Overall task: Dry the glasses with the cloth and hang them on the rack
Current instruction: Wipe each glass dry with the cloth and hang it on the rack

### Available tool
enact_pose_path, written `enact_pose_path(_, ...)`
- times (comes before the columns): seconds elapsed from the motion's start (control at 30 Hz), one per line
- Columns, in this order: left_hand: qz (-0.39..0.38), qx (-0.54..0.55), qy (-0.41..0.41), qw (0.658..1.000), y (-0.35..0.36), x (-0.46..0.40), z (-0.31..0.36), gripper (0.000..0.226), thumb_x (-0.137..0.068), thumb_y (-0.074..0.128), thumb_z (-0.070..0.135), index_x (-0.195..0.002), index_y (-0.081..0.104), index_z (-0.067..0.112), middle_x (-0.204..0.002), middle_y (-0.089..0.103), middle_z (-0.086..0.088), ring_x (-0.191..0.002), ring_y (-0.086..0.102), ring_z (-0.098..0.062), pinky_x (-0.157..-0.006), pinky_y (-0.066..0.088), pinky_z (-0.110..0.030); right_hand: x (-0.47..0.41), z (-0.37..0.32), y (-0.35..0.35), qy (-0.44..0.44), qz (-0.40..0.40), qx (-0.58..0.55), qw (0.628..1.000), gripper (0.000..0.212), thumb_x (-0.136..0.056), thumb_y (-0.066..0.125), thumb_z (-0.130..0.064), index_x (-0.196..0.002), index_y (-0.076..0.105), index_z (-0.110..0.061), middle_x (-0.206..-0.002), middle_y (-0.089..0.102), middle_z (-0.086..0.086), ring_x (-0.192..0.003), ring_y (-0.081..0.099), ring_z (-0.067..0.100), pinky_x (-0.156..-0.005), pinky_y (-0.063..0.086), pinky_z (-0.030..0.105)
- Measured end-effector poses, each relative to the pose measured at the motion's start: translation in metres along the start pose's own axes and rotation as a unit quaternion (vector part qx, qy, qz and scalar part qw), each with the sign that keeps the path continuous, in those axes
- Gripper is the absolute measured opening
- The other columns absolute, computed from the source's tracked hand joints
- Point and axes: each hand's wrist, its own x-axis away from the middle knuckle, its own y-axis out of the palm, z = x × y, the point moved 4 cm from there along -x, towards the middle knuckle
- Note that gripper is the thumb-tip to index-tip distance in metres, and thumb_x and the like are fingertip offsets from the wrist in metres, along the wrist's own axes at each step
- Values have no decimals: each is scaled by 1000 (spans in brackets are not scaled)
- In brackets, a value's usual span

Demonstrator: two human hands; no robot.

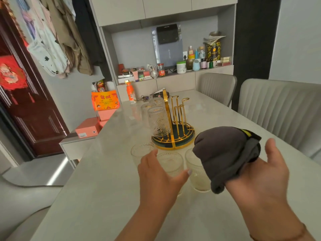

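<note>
A gold wire rack on a round dark tray stands mid-table. Three ribbed clear glasses hang upside down on its left side, the nearest one largest in view. In front of the rack three more glasses stand upright in a row: left, middle, right. My left hand is open, its fingers around the near side of the middle glass; whether it touches is unclear. My right hand is draped with a dark grey cloth, which hides part of the right glass.
The pale table runs away from me, with an orange bottle and keys at its far end. Two padded chairs stand along the right side. Orange boxes sit on a low stand at the left.
</note>
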Motion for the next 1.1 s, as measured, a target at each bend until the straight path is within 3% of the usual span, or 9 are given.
enact_pose_path(0.1, 37, 39, -61, 997, 8, 4, -5, 118, -56, 84, 60, -148, 25, 16, -144, 40, -6, -134, 40, -24, -109, 41, -36, 17, 2, 7, 25, 61, -68, 996, 57, -93, 41, -50, -128, 59, -9, -123, 66, 15, -109, 65, 32, -89, 46, 55)
enact_pose_path(0.27, 31, 67, -102, 992, 9, 6, -9, 85, -59, 81, 61, -123, 54, 14, -103, 54, 8, -97, 55, -14, -79, 49, -27, 39, 8, 11, 45, 115, 15, 992, 67, -51, 72, -35, -110, 70, -6, -115, 70, 16, -99, 70, 30, -79, 53, 52)
enact_pose_path(0.4, 69, 119, -109, 984, -5, 16, -3, 71, -63, 79, 59, -117, 54, 21, -102, 53, 12, -93, 50, -10, -70, 41, -20, 47, 14, 13, 52, 97, 61, 992, 93, -37, 87, -36, -123, 62, -11, -120, 68, 14, -108, 66, 29, -86, 53, 46)
enact_pose_path(0.5, 83, 199, -117, 969, -15, 21, 2, 74, -60, 77, 64, -117, 55, 24, -110, 60, 9, -98, 58, -13, -79, 50, -26, 54, 19, 14, 19, 73, 114, 991, 69, -51, 80, -40, -116, 66, -24, -114, 71, 7, -105, 68, 21, -86, 55, 38)
enact_pose_path(0.6, 74, 278, -130, 949, -23, 27, 13, 74, -58, 77, 68, -114, 59, 23, -107, 64, 9, -96, 59, -10, -84, 52, -34, 65, 33, 24, 10, 39, 258, 965, 52, -52, 81, -50, -101, 68, -39, -96, 74, -2, -85, 72, 10, -69, 55, 26)
enact_pose_path(0.67, 68, 325, -131, 934, -27, 33, 19, 71, -54, 76, 71, -104, 64, 21, -96, 67, 8, -88, 62, -8, -79, 51, -33, 75, 42, 30, -2, 12, 352, 936, 35, -65, 75, -37, -95, 64, -49, -85, 73, -3, -69, 69, 6, -58, 48, 20)
enact_pose_path(0.8, 38, 394, -120, 911, -29, 45, 27, 69, -54, 72, 76, -70, 58, 10, -62, 55, 2, -60, 53, -18, -57, 45, -35, 87, 48, 46, -52, -44, 507, 859, 37, -71, 49, -60, -106, 43, -71, -101, 67, -24, -91, 65, -1, -72, 49, 15)
enact_pose_path(0.97, -14, 448, -150, 881, -30, 61, 42, 57, -49, 82, 61, -88, 73, 21, -86, 77, -1, -84, 74, -24, -80, 59, -47, 70, 30, 44, -28, -24, 468, 883, 28, -96, 48, -34, -116, 52, -53, -104, 67, -28, -98, 62, -8, -84, 47, 17)
enact_pose_path(1.1, 11, 465, -150, 872, -41, 60, 52, 37, -65, 81, 51, -86, 72, 22, -83, 77, 2, -81, 73, -20, -70, 56, -38, 78, 32, 40, 23, -2, 451, 892, 35, -97, 47, -20, -110, 56, -52, -100, 70, -26, -95, 64, -7, -85, 48, 20)
